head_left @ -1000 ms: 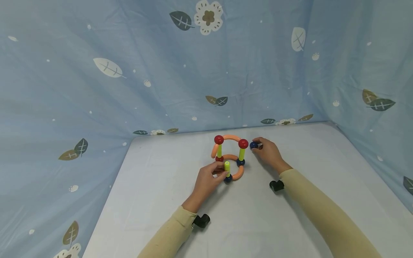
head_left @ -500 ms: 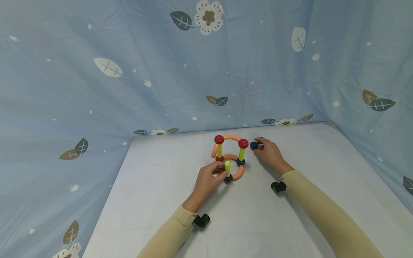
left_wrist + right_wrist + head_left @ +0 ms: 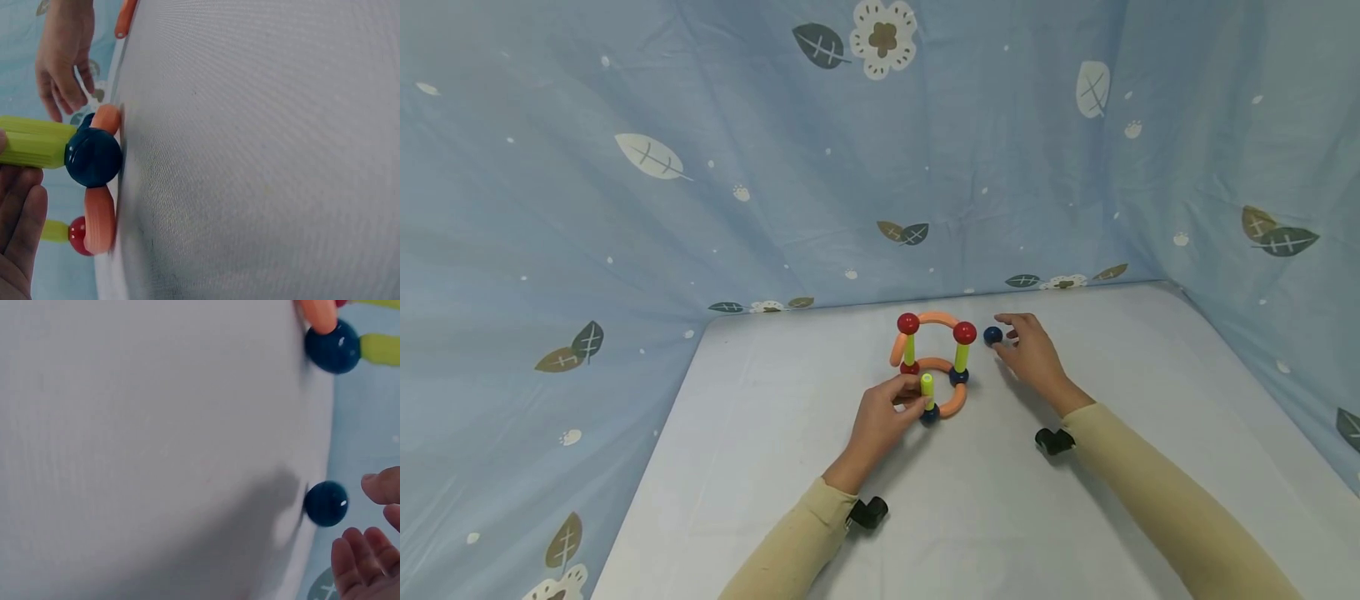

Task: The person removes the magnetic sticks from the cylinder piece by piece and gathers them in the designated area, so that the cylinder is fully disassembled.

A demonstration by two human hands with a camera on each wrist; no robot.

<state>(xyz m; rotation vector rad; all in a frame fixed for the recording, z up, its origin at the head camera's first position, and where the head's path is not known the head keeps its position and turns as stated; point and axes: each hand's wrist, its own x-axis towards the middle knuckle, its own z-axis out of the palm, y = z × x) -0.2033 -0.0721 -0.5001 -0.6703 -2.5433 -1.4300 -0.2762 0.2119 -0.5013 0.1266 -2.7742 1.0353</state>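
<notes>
My left hand [image 3: 880, 421] pinches an upright lime-green stick [image 3: 928, 392] of a magnetic ball-and-stick set. That stick stands on a dark blue ball [image 3: 94, 157], with orange curved sticks [image 3: 100, 219] joined to it. Behind, two more green sticks rise to red balls [image 3: 965, 332], linked by an orange curved stick [image 3: 936, 318]. Another orange piece [image 3: 898, 349] hangs down from the left red ball. To the right of this frame a loose dark blue ball [image 3: 326, 504] rests on the table. Beside it my right hand [image 3: 1033, 358] has its fingers spread, apart from the ball.
A white-covered table [image 3: 775, 433] lies under everything. Blue patterned cloth [image 3: 760, 142] hangs behind it and at its sides. Each wrist carries a small black camera [image 3: 869, 512].
My right hand has let go of the dark blue ball, spread its fingers and drawn slightly right. My left hand keeps its pinch on the green stick, unmoved.
</notes>
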